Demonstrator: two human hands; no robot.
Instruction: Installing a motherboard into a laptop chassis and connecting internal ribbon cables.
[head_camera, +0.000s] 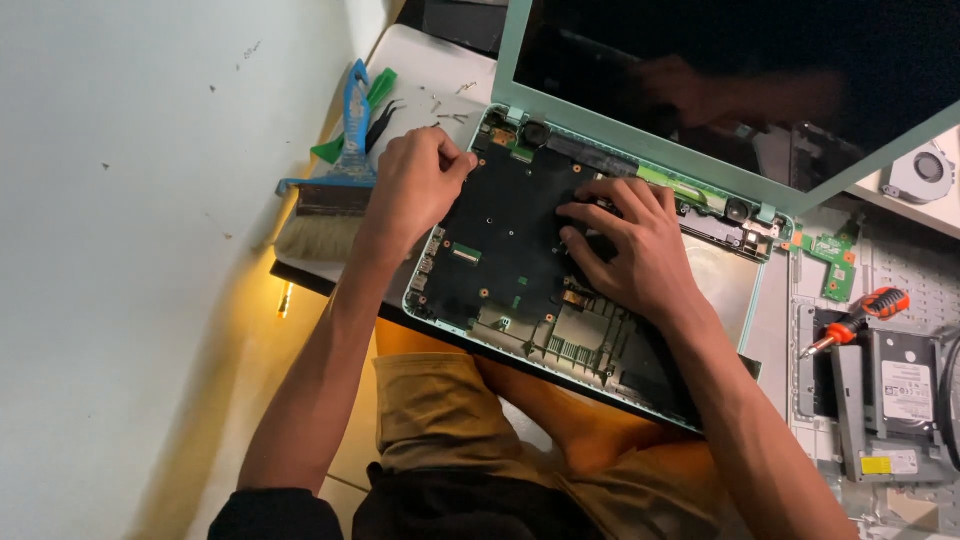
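— Where are your hands right now?

— Both are on the open laptop (742, 290), which lies on the surface (425, 60) in front of me with its bottom cover off. My left hand (412, 185) sits at the 9 o'clock edge of the dark circuit board (500, 235), fingers (455, 160) curled and pinching at its top corner; I can't tell whether they grip anything. My right hand (635, 250) lies on the middle of the board, fingers spread and pressing down, holding nothing.

— How far along does it look?

— I'd say well into it. The board is bare but lies in the shell. A fan (920, 172), a small green board (835, 258) and a drive (905, 395) lie out at 3 o'clock beside a screwdriver (858, 315). A brush (335, 190) rests at 10 o'clock.
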